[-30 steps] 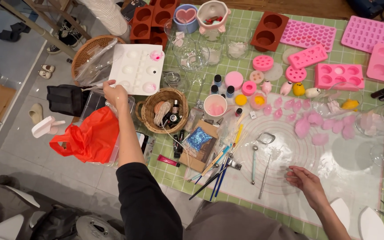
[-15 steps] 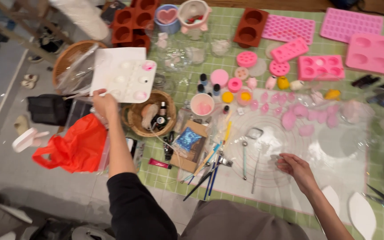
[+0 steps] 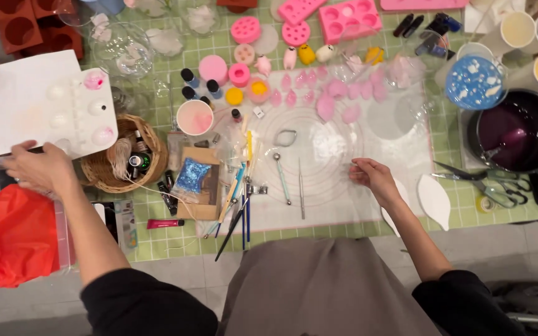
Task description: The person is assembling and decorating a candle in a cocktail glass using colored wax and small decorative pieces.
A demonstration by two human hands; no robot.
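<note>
At desk's left edge, left hand (image 3: pixel 40 169) grip clamped on near edge of white mould tray (image 3: pixel 48 106), tray extending away from body (beside wicker basket (image 3: pixel 119 155)). Right hand (image 3: pixel 373 177) far right, fingers loose, resting on clear mat (image 3: pixel 337 149).
</note>
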